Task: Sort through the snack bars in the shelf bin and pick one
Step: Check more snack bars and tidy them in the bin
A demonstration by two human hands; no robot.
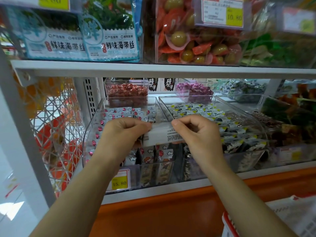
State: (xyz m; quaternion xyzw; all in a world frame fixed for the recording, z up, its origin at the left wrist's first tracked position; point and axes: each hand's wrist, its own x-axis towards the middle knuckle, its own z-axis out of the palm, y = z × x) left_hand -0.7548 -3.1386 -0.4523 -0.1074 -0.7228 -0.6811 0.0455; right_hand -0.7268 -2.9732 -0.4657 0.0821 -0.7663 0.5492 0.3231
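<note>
My hands: two, both in view; left hand (123, 132) and right hand (196, 132), fingers curled, knuckles toward me.
Grip: each hand pinches one end of a single snack bar (162, 136) between thumb and fingertips; left hand on its left end, right hand on its right.
Held bar: one, lying level between my hands, its white back with small black print facing me; I cannot read the print, and both ends are hidden under my fingers.
Bins: two clear ones; the left bin (94, 122) sits under and behind my left hand, the right bin (165, 106) under and behind my right.
Bars in left bin: balloon-and-cloud wrappers (123, 112) beyond and below the grip; too many and too overlapped to count, and several are covered by my hands.
Bars in right bin: yellow-and-black wrappers (193, 108), likewise a pile I cannot count.
Price tag: one yellow tag (119, 183) below my left wrist reading 15.80; its upper text is blurred.
</note>
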